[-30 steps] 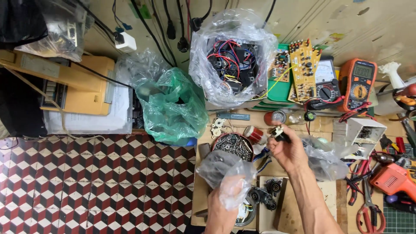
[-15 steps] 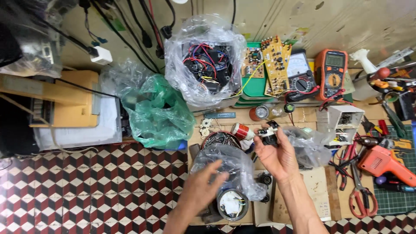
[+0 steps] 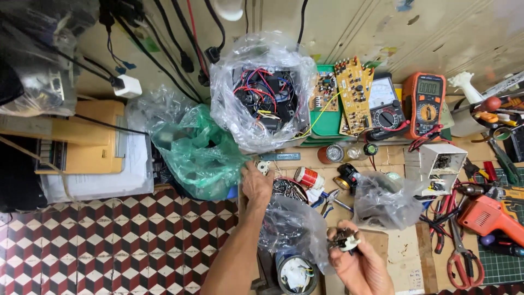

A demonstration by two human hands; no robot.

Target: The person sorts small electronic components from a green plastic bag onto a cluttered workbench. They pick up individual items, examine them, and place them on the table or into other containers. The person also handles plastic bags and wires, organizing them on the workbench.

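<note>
My right hand [image 3: 357,265] is low on the bench and grips a small black and white electrical part [image 3: 344,240] between its fingertips. My left hand [image 3: 256,183] reaches forward, its fingers at the edge of a green plastic bag [image 3: 196,153] and next to a small white part [image 3: 264,166]. Between my hands lies a clear plastic bag [image 3: 292,226] over a coil of wire [image 3: 289,189]. A large clear bag of wires and parts [image 3: 262,93] stands behind.
Circuit boards [image 3: 352,95], an orange multimeter [image 3: 426,104] and a black analogue meter [image 3: 385,106] sit at the back. Another crumpled clear bag [image 3: 387,199], a white box [image 3: 442,161], an orange drill [image 3: 491,216] and red-handled pliers [image 3: 461,257] crowd the right. Tiled floor [image 3: 109,246] lies left.
My left hand has let go of the clear bag and reached forward to the green bag. My right hand drew back toward me with the small part.
</note>
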